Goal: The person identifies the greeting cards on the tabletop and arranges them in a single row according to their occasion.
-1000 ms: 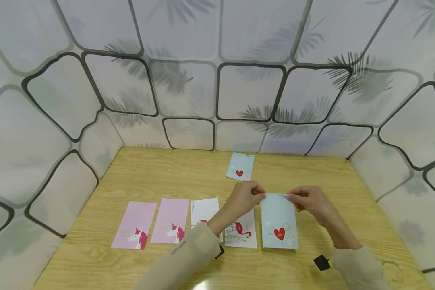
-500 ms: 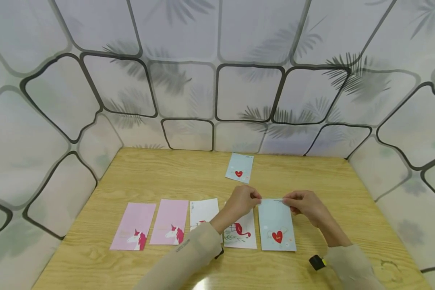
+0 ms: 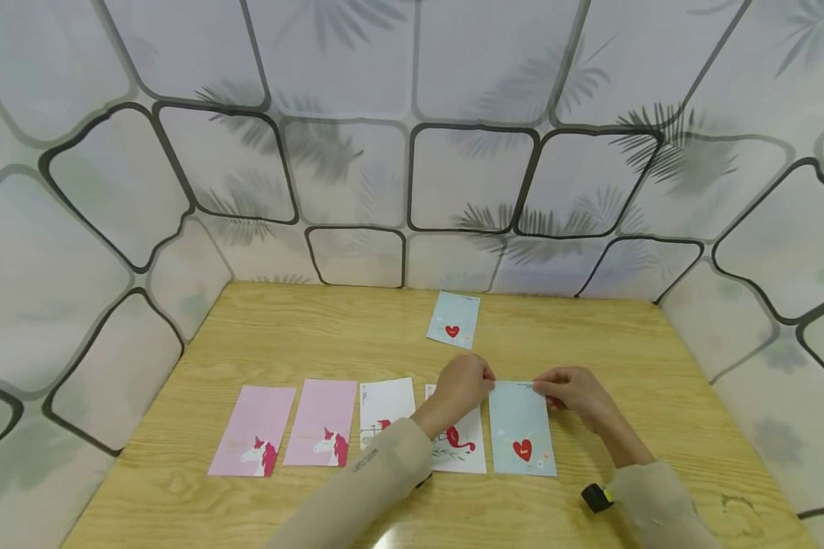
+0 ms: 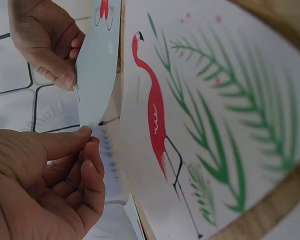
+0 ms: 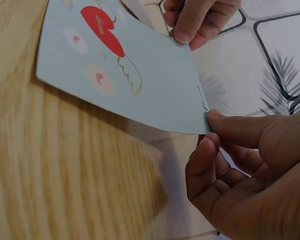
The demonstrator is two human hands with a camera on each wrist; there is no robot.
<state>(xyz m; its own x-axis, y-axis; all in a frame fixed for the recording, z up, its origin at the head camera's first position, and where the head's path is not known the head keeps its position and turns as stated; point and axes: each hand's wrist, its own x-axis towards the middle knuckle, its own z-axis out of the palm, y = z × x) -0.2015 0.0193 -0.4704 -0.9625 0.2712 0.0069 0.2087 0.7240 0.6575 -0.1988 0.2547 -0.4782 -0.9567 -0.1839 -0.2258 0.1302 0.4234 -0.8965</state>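
Observation:
A light blue card (image 3: 522, 427) with a red winged heart lies at the right end of a row of cards. My left hand (image 3: 461, 385) pinches its far left corner between thumb and fingertips. At the far right corner, the thumb and fingers of my right hand (image 3: 577, 393) pinch it too. In the right wrist view the blue card (image 5: 140, 75) bends upward toward the held edge, while its near part is low over the wood. A white flamingo card (image 4: 140, 125) lies close beside it, partly covered by my left forearm in the head view.
Left of these lie another white flamingo card (image 3: 387, 400) and two pink unicorn cards (image 3: 254, 419) (image 3: 323, 415). Further back is a second blue heart card (image 3: 455, 316), slightly turned. The wooden table (image 3: 302, 324) meets a patterned cloth wall (image 3: 357, 168) behind and at both sides.
Both hands have come down and slightly nearer with the blue card, and its near edge has shifted a little left. The other cards stay where they were.

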